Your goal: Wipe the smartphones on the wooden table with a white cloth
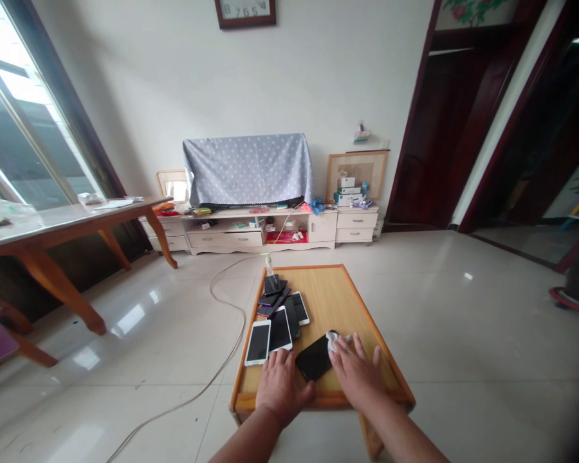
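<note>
A black smartphone (314, 357) lies face up and slanted near the front of the small wooden table (325, 289). My right hand (357, 373) presses a crumpled white tissue (335, 341) onto the phone's upper right part; two of its fingers are spread away from the tissue. Just left of the phone, my left hand (280, 382) lies on the table with its fingers stretched forward and its thumb close to the phone's lower edge. Beyond it are a white phone (258, 343), another white phone (280, 328) and several darker phones, partly overlapping.
A pump bottle (269, 265) stands at the table's far left corner. A cable (217, 366) curves over the tiled floor on the left. A larger wooden table (77, 222) stands to the left, and a white TV cabinet (231, 239) along the back wall.
</note>
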Motion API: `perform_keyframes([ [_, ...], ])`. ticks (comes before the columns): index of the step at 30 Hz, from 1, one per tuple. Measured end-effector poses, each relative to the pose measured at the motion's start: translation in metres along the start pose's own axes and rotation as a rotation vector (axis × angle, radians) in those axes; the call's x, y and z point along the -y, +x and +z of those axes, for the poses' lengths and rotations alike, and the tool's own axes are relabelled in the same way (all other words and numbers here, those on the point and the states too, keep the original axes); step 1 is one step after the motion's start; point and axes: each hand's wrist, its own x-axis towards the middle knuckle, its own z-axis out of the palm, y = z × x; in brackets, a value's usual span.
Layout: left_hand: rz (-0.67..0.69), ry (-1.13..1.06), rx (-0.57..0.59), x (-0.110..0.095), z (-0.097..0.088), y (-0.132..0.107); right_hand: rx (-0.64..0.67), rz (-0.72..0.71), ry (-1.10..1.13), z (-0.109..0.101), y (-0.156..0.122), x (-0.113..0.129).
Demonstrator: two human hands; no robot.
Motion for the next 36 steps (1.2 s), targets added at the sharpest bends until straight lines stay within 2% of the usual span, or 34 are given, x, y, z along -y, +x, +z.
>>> perform_keyframes([
  [5,0.018,-0.035,-0.043,0.004,0.006,0.001,0.054,-0.323,0.089,0.017,-0.013,0.032],
  [7,0.030,-0.041,-0.061,0.004,0.008,0.001,0.049,-0.292,0.080,0.016,-0.003,0.034],
  [11,0.021,-0.030,-0.055,0.004,0.009,0.002,0.025,-0.015,0.002,0.004,0.031,0.012],
  [13,0.016,-0.025,-0.052,0.004,0.010,0.002,0.006,0.051,-0.025,0.004,0.037,0.004],
  [15,0.019,-0.021,-0.055,0.005,0.012,0.003,0.001,0.010,-0.026,0.010,0.029,0.006],
  [19,0.020,-0.017,-0.068,0.005,0.014,0.003,0.031,-0.227,0.051,0.024,-0.003,0.020],
  [21,0.021,-0.012,-0.071,0.005,0.014,0.004,0.033,-0.291,0.087,0.024,-0.010,0.019],
  [23,0.030,-0.004,-0.068,0.003,0.013,0.004,0.013,-0.240,0.090,0.017,-0.008,0.009],
  [26,0.039,0.012,-0.071,0.002,0.012,0.004,-0.055,-0.034,0.106,0.003,0.007,-0.017],
  [28,0.037,0.023,-0.069,0.001,0.012,0.005,-0.090,0.045,0.166,-0.001,0.015,-0.030],
  [33,0.043,0.042,-0.044,0.000,0.012,0.004,-0.122,0.036,0.314,0.007,0.019,-0.031],
  [36,0.040,0.059,-0.033,0.000,0.012,0.005,-0.160,0.104,0.436,0.011,0.026,-0.031],
])
